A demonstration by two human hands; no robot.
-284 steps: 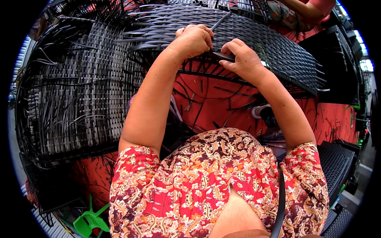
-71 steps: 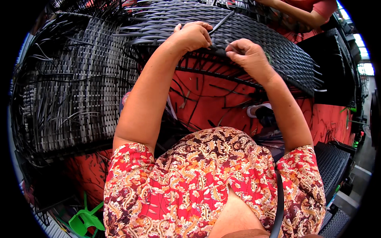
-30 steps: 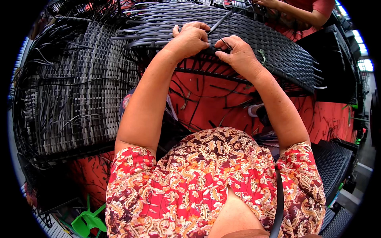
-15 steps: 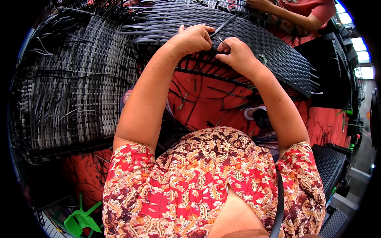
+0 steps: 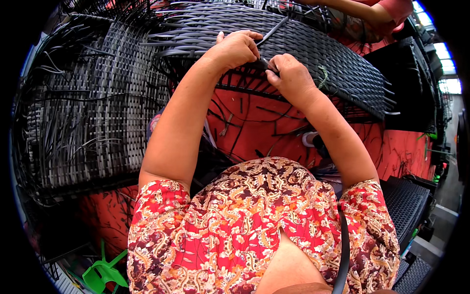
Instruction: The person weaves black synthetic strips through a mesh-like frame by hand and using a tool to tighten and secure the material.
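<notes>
A dark grey woven panel point(image 5: 313, 63) of flat synthetic strips arches in front of me, loose strip ends fringing its left and right sides. My left hand point(image 5: 236, 49) is closed at the panel's near edge, its fingers bent round a loose grey strip point(image 5: 275, 30) that slants up to the right over the weave. Just right of it, my right hand point(image 5: 293, 76) pinches a narrow dark piece point(image 5: 266, 63) with a shiny glint, pointing toward the left fingertips. Its kind is too small to tell. Fingertips of the left hand are partly hidden behind the edge.
A grey and black woven piece point(image 5: 105, 108) with many loose strands stands at left. Cut strips lie on the red floor point(image 5: 240, 110). A green plastic object point(image 5: 100, 275) is at lower left. Another person's arm point(image 5: 360, 11) reaches in at the upper right, beside a black panel point(image 5: 404, 83).
My right hand has turned and dropped slightly, and the narrow piece in it now points toward my left hand, which stays nearly put. The other person's arm has moved up.
</notes>
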